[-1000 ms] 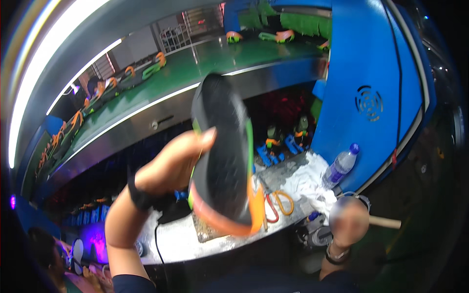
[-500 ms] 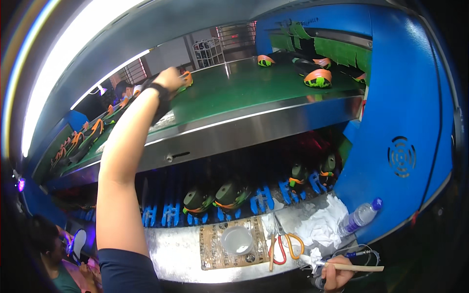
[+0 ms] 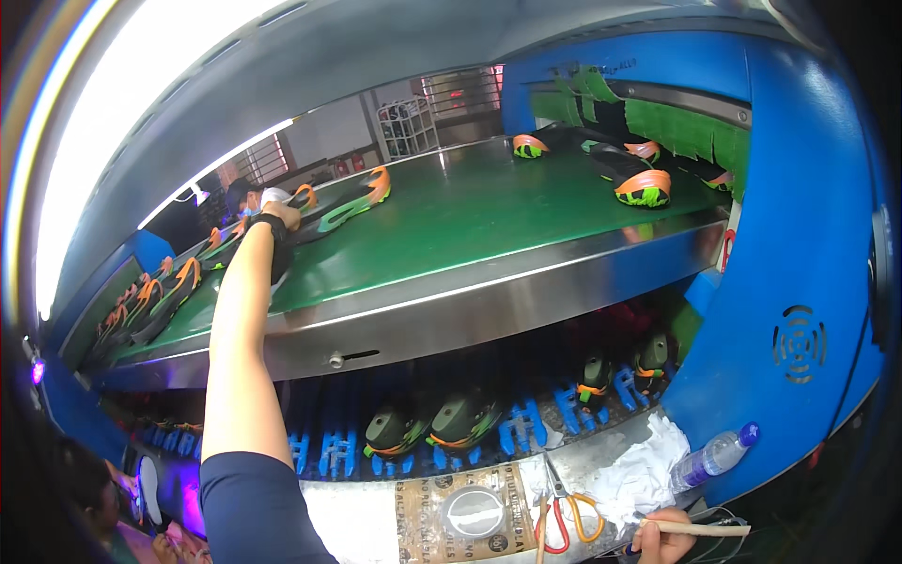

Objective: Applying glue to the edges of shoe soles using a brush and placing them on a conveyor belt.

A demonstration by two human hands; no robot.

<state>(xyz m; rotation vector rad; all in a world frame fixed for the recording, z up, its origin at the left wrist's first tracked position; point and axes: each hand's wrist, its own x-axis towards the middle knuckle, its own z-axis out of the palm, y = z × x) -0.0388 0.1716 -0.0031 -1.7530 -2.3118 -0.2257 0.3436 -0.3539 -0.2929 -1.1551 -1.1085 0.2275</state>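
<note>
Over the smooth green belt (image 3: 451,216) is the left hand (image 3: 285,217) (fingers' state unclear); right-hand fingers (image 3: 648,538) clamp a thin wooden stick (image 3: 714,529).

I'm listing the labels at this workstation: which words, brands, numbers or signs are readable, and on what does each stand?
I'll not copy wording out; this is where print shows.
Brown sheet, under the round container: dark printed lettering, partly covered.
Blue housing, near its top edge: small dark marks like writing, too small to read surely.
Clear bottle: any label print is too small to read.
</note>
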